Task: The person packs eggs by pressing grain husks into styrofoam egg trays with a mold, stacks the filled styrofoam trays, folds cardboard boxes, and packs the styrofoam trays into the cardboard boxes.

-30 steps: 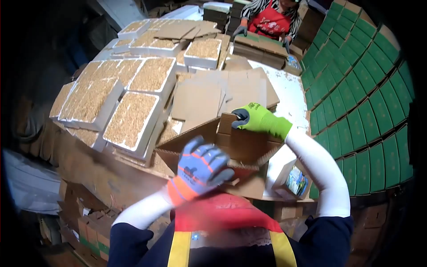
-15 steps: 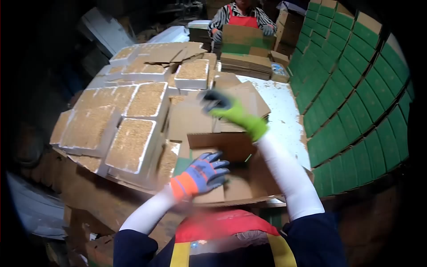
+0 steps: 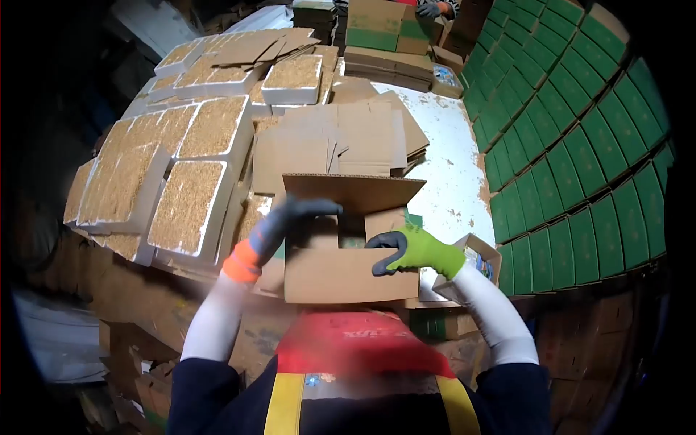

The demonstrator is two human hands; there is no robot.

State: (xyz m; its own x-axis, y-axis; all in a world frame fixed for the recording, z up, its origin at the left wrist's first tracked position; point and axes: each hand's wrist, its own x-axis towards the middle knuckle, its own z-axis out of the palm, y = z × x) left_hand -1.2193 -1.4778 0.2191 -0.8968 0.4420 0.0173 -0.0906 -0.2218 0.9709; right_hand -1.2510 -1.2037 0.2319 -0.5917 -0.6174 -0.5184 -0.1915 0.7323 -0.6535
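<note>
A brown cardboard box stands in front of me with its top flaps up. My right hand, in a green glove with dark fingertips, pinches the near flap at its upper right edge, thumb on the outer face. My left hand, in a grey glove with an orange cuff, is at the box's left side. Its fingers stretch flat over the opening, slightly blurred. Part of the box's inside is hidden by the flaps and my hands.
Flattened cardboard sheets lie behind the box. White foam trays filled with tan crumbly material are stacked at left. Green boxes form a wall at right. A small open carton sits by my right forearm. Across the table shows a co-worker's gloved hand.
The box has been turned upright with its near flap raised. My right hand came down from above the sheets to this flap. My left hand moved to the left side.
</note>
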